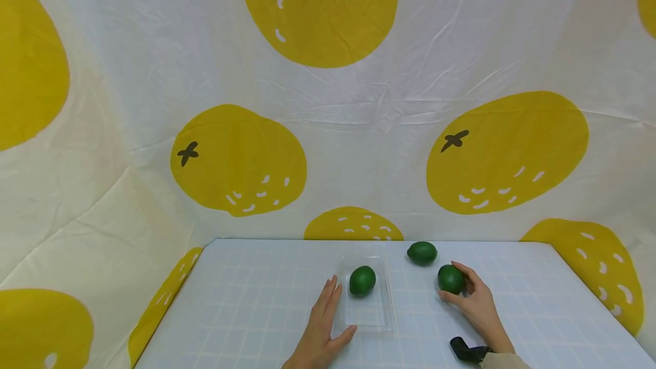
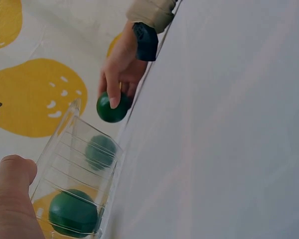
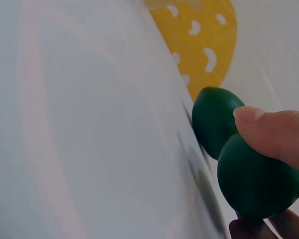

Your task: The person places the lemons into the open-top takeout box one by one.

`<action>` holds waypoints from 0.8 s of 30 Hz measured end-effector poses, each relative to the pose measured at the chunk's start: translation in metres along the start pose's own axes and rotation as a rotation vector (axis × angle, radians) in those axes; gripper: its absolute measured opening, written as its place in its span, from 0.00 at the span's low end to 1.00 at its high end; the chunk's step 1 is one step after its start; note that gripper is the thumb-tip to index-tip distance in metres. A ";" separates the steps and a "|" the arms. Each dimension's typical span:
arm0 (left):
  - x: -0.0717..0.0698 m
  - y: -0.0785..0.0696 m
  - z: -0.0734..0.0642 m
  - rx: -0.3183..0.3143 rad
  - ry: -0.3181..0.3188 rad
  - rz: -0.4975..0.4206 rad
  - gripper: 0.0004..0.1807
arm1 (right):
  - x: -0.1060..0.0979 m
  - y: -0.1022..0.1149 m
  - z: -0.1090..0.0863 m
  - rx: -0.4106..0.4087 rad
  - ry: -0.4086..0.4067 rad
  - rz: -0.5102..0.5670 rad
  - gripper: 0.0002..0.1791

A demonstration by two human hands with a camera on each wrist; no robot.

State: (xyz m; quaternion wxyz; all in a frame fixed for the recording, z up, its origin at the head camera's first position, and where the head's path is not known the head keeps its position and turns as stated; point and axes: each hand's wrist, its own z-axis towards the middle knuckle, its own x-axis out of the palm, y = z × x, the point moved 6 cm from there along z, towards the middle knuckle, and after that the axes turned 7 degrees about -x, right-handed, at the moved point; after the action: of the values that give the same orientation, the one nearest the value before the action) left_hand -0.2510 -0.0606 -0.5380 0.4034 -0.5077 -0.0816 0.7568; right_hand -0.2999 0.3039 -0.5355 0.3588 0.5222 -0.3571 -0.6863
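Note:
My right hand (image 1: 476,300) pinches a dark green lime (image 1: 450,279) between thumb and fingers, at the right of the table. In the right wrist view the held lime (image 3: 259,181) shows just off the tabletop, with the thumb across its upper side. A second lime (image 1: 422,253) lies on the table behind it, to the left. Inside a clear plastic tray (image 1: 372,319) sits a third lime (image 1: 362,281), toward the back. Along the tray's left side my left hand (image 1: 320,329) rests with straight fingers, its thumb spread at the near left corner.
A pale blue checked cloth covers the table (image 1: 246,300). Behind and beside it hangs a white curtain (image 1: 359,158) printed with large yellow fruit. A black wrist strap (image 1: 468,351) sits at my right wrist, by a beige sleeve (image 1: 502,361).

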 end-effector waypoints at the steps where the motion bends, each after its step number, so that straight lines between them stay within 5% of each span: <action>1: 0.000 0.000 0.000 -0.001 0.000 0.003 0.44 | 0.000 0.001 0.001 -0.015 -0.009 -0.002 0.52; 9: 0.000 0.000 0.000 -0.006 0.014 0.023 0.44 | 0.004 0.007 0.003 -0.127 -0.069 -0.045 0.48; 24: 0.000 -0.001 -0.001 -0.012 0.025 0.030 0.44 | 0.032 0.041 -0.001 -0.239 -0.090 0.066 0.45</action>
State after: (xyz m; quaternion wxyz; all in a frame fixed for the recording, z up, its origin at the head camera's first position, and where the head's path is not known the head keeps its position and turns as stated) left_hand -0.2493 -0.0600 -0.5375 0.3900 -0.5208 -0.0733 0.7558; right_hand -0.2999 0.2564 -0.5154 0.4245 0.4324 -0.3056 -0.7345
